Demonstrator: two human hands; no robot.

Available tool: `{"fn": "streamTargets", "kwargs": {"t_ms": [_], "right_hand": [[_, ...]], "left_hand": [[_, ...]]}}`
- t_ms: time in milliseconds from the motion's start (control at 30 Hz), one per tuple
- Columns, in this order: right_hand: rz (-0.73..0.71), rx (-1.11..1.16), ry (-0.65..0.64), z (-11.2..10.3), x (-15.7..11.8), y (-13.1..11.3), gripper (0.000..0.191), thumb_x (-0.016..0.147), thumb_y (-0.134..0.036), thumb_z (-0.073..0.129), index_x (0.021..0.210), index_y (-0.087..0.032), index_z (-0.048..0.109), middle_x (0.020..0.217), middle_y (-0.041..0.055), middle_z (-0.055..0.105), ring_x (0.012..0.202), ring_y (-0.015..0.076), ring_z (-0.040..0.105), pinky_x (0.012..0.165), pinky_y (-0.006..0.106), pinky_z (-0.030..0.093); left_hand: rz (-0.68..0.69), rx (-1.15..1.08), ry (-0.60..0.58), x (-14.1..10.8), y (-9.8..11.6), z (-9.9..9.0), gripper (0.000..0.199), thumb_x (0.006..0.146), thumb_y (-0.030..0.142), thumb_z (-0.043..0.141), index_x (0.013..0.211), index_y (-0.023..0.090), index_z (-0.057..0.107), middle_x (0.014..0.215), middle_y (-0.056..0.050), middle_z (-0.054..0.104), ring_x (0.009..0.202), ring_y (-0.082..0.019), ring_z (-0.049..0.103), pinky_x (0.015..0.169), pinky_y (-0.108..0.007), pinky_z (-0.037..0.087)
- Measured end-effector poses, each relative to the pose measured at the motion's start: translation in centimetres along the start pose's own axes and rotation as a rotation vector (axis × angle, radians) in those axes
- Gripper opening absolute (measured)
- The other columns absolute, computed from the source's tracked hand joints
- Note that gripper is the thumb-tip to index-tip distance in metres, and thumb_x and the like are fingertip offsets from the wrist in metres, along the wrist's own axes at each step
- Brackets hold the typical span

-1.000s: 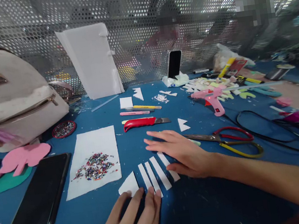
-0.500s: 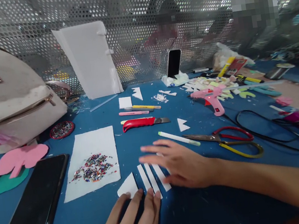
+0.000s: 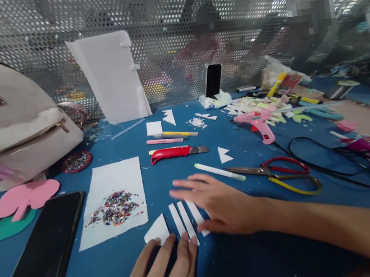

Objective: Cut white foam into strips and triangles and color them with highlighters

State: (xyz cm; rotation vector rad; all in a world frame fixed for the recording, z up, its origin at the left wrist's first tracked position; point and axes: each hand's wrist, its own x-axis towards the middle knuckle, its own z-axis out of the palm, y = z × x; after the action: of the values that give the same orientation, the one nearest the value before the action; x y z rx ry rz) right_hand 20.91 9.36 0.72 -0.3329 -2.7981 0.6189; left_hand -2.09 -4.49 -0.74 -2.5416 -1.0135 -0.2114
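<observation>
The right hand (image 3: 224,201) lies flat, grip empty, hiding part of the white strips (image 3: 184,215) at the tabletop's (image 3: 241,258) 6 o'clock. The left hand (image 3: 162,273), fingers straight and holding nothing, touches their near ends. Sequins heap on a white sheet (image 3: 116,184) at 9 o'clock.

A blue worktop (image 3: 255,256) fills the foreground, flecked with small white scraps. A perforated metal screen (image 3: 154,6) stands upright along its far edge, forming the back wall. Bright light passes through the holes at upper right. Blurred figures and coloured shapes show dimly behind the screen.
</observation>
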Motion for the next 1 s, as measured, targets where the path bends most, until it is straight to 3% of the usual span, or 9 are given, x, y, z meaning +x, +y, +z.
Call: {"fn": "streamTargets", "kwargs": {"t_ms": [67, 167, 300, 467, 600, 667, 800, 933, 1000], "right_hand": [[0.046, -0.006, 0.041, 0.1, 0.1, -0.1, 0.071, 0.104, -0.060, 0.037, 0.154, -0.009, 0.035, 0.157, 0.0199, 0.043, 0.154, 0.0292, 0.022, 0.123, 0.049, 0.020], [-0.107, 0.043, -0.046, 0.3, 0.1, -0.1, 0.064, 0.106, -0.056, 0.035, 0.152, -0.012, 0.038, 0.154, 0.0162, 0.048, 0.152, 0.0244, 0.028, 0.123, 0.045, 0.021], [0.134, 0.035, 0.165, -0.1, -0.4, 0.3, 0.062, 0.107, -0.053, 0.036, 0.151, -0.010, 0.039, 0.157, 0.0200, 0.042, 0.152, 0.0279, 0.029, 0.121, 0.047, 0.025], [-0.120, 0.133, 0.223, -0.9, -0.8, 0.9, 0.037, 0.108, -0.033, 0.034, 0.135, -0.018, 0.053, 0.133, 0.0135, 0.067, 0.140, 0.0219, 0.048, 0.118, 0.045, 0.029], [-0.223, 0.142, 0.091, -0.8, -0.4, 0.9, 0.031, 0.108, -0.031, 0.036, 0.126, -0.019, 0.058, 0.120, 0.0111, 0.073, 0.138, 0.0199, 0.051, 0.116, 0.043, 0.030], [-0.117, 0.074, 0.089, -0.7, -0.3, 0.9, 0.031, 0.108, -0.032, 0.037, 0.126, -0.018, 0.058, 0.127, 0.0128, 0.070, 0.143, 0.0217, 0.046, 0.118, 0.045, 0.028], [0.097, 0.032, 0.237, -0.6, -0.5, 0.8, 0.033, 0.108, -0.041, 0.038, 0.120, -0.017, 0.057, 0.148, 0.0177, 0.054, 0.151, 0.0259, 0.031, 0.118, 0.049, 0.029], [-0.198, 0.121, 0.150, -0.5, -0.5, 0.9, 0.032, 0.108, -0.034, 0.035, 0.126, -0.016, 0.055, 0.132, 0.0151, 0.067, 0.139, 0.0209, 0.050, 0.115, 0.042, 0.036], [-0.157, 0.077, 0.126, -0.5, -0.4, 0.9, 0.030, 0.107, -0.030, 0.038, 0.127, -0.017, 0.056, 0.131, 0.0142, 0.068, 0.137, 0.0206, 0.052, 0.115, 0.042, 0.036]], "left_hand": [[-0.016, -0.016, 0.018, -0.1, 0.3, 0.3, 0.033, 0.108, 0.031, 0.043, 0.133, 0.020, 0.062, 0.125, 0.003, 0.069, 0.115, -0.022, 0.053, 0.094, -0.037, 0.041], [-0.094, -0.060, 0.086, -0.1, 0.6, 0.7, 0.037, 0.108, 0.041, 0.042, 0.128, 0.020, 0.064, 0.119, 0.003, 0.071, 0.113, -0.022, 0.054, 0.095, -0.039, 0.041], [-0.016, -0.038, 0.023, -0.2, 0.4, 0.5, 0.038, 0.109, 0.039, 0.041, 0.135, 0.020, 0.060, 0.127, 0.003, 0.069, 0.116, -0.022, 0.053, 0.094, -0.037, 0.042], [0.006, -0.035, 0.012, -0.5, -0.1, 0.3, 0.046, 0.106, 0.048, 0.046, 0.139, 0.019, 0.058, 0.131, 0.001, 0.066, 0.116, -0.023, 0.054, 0.096, -0.035, 0.042], [0.011, -0.053, 0.021, -0.4, -0.2, 0.4, 0.045, 0.105, 0.048, 0.047, 0.138, 0.019, 0.060, 0.129, 0.001, 0.068, 0.115, -0.023, 0.055, 0.098, -0.033, 0.041], [0.013, -0.056, 0.028, -0.3, -0.2, 0.5, 0.045, 0.106, 0.048, 0.046, 0.138, 0.020, 0.060, 0.129, 0.001, 0.068, 0.115, -0.022, 0.056, 0.098, -0.032, 0.041], [-0.002, -0.057, 0.027, -0.1, -0.2, 0.4, 0.044, 0.107, 0.048, 0.044, 0.137, 0.021, 0.060, 0.129, 0.003, 0.068, 0.115, -0.021, 0.056, 0.096, -0.033, 0.042], [0.003, -0.048, 0.028, -0.3, -0.2, 0.3, 0.045, 0.106, 0.048, 0.046, 0.138, 0.021, 0.060, 0.130, 0.003, 0.068, 0.115, -0.021, 0.056, 0.097, -0.032, 0.042], [0.006, -0.049, 0.026, -0.3, -0.2, 0.4, 0.046, 0.105, 0.049, 0.048, 0.138, 0.020, 0.060, 0.130, 0.002, 0.068, 0.115, -0.021, 0.057, 0.098, -0.031, 0.043]]}}
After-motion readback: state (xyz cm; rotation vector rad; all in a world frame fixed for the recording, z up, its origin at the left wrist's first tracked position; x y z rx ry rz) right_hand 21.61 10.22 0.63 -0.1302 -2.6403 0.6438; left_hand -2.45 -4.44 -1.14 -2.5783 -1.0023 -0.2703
